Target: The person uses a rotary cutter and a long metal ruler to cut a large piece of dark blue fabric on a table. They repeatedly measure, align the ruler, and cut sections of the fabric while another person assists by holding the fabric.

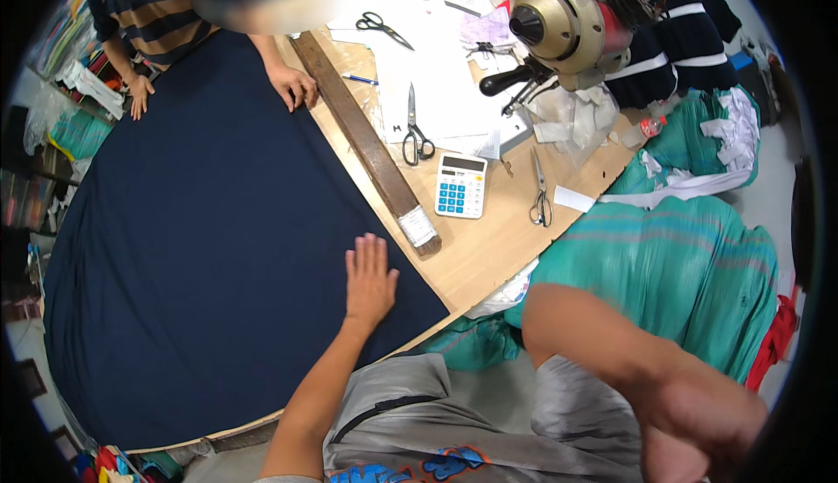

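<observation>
A wide sheet of navy fabric (201, 221) is spread over the left part of the table. My left hand (372, 280) lies flat on it near its right edge, palm down with fingers stretched out, holding nothing. My right arm is bent at the lower right, and my right hand (694, 426) is raised close to the camera. It is blurred, and its fingers cannot be made out. Beyond my left hand, a long dark wooden bar (362, 138) with a white-wrapped near end lies just right of the fabric's edge.
Across the table, another person's hands (292, 86) rest on the fabric. A calculator (461, 186), black-handled scissors (412, 129), more scissors (540, 190) and a third pair (384, 29) lie on the table. A motorised machine (567, 24) stands at the far right, and green sacks (663, 265) sit beside the table.
</observation>
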`<action>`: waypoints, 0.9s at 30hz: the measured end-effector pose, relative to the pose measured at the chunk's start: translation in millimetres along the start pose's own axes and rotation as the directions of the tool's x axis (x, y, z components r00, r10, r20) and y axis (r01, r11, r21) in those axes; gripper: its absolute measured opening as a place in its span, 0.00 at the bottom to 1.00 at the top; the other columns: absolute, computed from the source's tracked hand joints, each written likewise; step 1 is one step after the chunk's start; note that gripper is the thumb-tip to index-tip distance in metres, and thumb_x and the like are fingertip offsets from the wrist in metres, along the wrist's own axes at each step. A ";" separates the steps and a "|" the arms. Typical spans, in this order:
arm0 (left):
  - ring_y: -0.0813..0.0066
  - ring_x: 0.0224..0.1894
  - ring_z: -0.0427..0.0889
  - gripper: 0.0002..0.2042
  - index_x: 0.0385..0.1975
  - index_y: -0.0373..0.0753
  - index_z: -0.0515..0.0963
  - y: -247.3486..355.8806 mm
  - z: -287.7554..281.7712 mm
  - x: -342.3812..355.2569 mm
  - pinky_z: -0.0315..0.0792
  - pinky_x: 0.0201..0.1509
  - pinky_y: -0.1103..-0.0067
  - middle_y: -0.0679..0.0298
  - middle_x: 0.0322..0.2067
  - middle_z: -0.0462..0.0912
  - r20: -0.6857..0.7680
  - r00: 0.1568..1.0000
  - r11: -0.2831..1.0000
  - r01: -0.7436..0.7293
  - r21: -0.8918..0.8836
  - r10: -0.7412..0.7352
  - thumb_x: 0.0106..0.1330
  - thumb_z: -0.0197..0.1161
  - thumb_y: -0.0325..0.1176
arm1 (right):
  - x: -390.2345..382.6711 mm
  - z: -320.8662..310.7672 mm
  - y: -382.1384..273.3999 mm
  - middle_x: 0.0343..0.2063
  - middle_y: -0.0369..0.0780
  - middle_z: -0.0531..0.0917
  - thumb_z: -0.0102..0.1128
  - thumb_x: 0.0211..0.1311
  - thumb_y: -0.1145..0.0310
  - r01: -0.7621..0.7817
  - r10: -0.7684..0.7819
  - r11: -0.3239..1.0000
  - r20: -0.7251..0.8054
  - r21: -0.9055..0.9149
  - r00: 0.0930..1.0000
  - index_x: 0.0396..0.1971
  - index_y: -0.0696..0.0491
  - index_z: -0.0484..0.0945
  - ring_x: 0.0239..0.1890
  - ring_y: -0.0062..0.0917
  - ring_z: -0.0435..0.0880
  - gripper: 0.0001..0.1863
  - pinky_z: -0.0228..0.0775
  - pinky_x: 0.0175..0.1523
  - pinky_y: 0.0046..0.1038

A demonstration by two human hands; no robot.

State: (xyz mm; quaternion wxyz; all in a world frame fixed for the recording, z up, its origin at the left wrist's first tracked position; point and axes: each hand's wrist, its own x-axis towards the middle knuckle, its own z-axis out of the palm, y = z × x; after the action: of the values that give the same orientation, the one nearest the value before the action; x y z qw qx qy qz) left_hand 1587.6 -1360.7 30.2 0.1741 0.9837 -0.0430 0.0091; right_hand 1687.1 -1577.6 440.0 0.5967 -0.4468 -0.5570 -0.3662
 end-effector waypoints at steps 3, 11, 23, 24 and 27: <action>0.43 0.78 0.67 0.28 0.72 0.32 0.72 42.2 3.7 -24.2 0.61 0.83 0.52 0.42 0.74 0.71 0.060 0.967 0.925 -0.217 -0.312 0.248 0.79 0.63 0.43 | -58.7 9.3 57.3 0.64 0.52 0.79 0.65 0.78 0.63 -0.298 0.272 0.951 -0.225 -0.089 0.936 0.71 0.58 0.74 0.69 0.42 0.75 0.28 0.61 0.77 0.43; 0.49 0.62 0.86 0.17 0.59 0.39 0.86 -4.7 -60.8 -77.7 0.79 0.68 0.61 0.51 0.58 0.89 0.277 0.957 0.816 0.097 -0.570 0.080 0.81 0.59 0.41 | -381.2 75.2 75.5 0.70 0.60 0.70 0.72 0.71 0.60 -0.539 0.980 0.092 -0.022 -0.837 0.200 0.81 0.53 0.64 0.72 0.56 0.69 0.43 0.61 0.76 0.53; 0.45 0.85 0.53 0.25 0.79 0.44 0.69 -58.1 -64.8 -286.5 0.51 0.86 0.51 0.52 0.84 0.58 -0.012 0.806 0.793 0.579 -0.190 -0.591 0.85 0.55 0.38 | -428.3 145.5 50.2 0.85 0.51 0.54 0.48 0.86 0.52 -0.311 0.866 0.496 0.435 -0.810 0.247 0.85 0.47 0.58 0.88 0.46 0.48 0.35 0.38 0.89 0.50; 0.45 0.86 0.52 0.26 0.80 0.45 0.67 -51.1 -62.7 -296.3 0.51 0.87 0.51 0.52 0.84 0.57 -0.003 0.791 0.783 0.605 -0.142 -0.612 0.85 0.55 0.39 | -435.4 149.1 52.0 0.86 0.50 0.53 0.44 0.87 0.51 -0.329 0.913 0.404 0.350 -0.854 0.211 0.86 0.49 0.56 0.88 0.45 0.47 0.35 0.36 0.89 0.51; 0.45 0.87 0.49 0.29 0.83 0.47 0.62 -44.8 -56.6 -308.6 0.46 0.88 0.49 0.52 0.86 0.52 0.004 0.751 0.745 0.655 -0.125 -0.660 0.85 0.55 0.39 | -437.0 158.1 65.3 0.84 0.56 0.54 0.46 0.87 0.55 -0.373 0.943 0.297 0.207 -0.879 0.261 0.84 0.54 0.58 0.87 0.51 0.48 0.34 0.38 0.88 0.55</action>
State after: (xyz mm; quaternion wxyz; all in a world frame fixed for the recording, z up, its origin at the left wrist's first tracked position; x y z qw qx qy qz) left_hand 1283.9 -1274.2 58.0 0.2253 0.9232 0.3093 -0.0356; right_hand 1646.1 -1433.6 -4.8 0.2114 -0.9357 -0.2824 -0.0094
